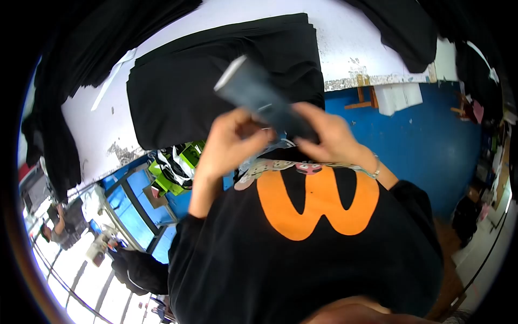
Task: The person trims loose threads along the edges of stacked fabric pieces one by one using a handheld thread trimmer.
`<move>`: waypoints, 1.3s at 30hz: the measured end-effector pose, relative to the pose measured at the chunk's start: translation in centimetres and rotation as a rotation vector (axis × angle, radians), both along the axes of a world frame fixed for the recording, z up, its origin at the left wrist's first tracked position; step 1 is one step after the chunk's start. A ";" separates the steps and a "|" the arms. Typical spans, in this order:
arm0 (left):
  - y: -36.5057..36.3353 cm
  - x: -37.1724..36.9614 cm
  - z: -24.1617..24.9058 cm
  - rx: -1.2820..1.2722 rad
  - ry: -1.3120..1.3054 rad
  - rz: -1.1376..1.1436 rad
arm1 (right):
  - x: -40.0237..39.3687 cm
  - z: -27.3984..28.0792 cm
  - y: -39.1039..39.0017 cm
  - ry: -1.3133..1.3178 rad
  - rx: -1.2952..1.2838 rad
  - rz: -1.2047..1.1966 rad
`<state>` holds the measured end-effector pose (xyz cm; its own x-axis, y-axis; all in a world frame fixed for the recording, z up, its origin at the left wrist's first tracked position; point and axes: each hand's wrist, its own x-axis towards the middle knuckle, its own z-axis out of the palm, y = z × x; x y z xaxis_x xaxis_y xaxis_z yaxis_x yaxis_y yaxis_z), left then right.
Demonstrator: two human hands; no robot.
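Observation:
My right hand (pixel 332 132) is closed around the lower end of a dark, blurred, flat long object (pixel 256 92) with a pale far end, held up at a slant. Beside its lower left side is my left hand (pixel 232 140), with thumb and fingers curled together; I cannot tell what they hold. Both hands are in front of my chest, over the near edge of a white table (pixel 345 43). Behind the dark object lies a stack of folded black cloth (pixel 178 81) on that table. Clear plastic (pixel 259 153) shows just below the hands.
More black cloth hangs at the table's left (pixel 54 124) and right (pixel 410 38). Green-and-black bundles (pixel 172 170) sit below the table edge. A white block (pixel 399 98) and a small wooden stool (pixel 364 97) stand over the blue floor (pixel 421 140). A person (pixel 54 224) is far left.

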<state>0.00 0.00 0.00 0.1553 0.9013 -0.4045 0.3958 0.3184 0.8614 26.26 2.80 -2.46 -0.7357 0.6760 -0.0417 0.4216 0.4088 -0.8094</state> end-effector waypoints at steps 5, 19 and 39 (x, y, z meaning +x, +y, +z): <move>9.8 0.1 -6.5 0.931 0.580 -0.270 | 6.9 -0.4 -0.6 0.281 -0.165 -0.860; 13.1 -0.8 -11.1 0.518 -0.093 -0.335 | 1.1 -0.8 1.0 0.112 -0.014 -0.509; 17.9 -2.2 -6.2 0.156 -0.162 -0.612 | 11.2 -3.2 4.2 0.301 -0.234 -0.985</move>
<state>-2.18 17.90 -6.16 0.7068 0.6771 -0.2048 0.3276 -0.0567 0.9431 37.47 7.02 -5.64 0.1320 0.9791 -0.1549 0.2512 -0.1842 -0.9503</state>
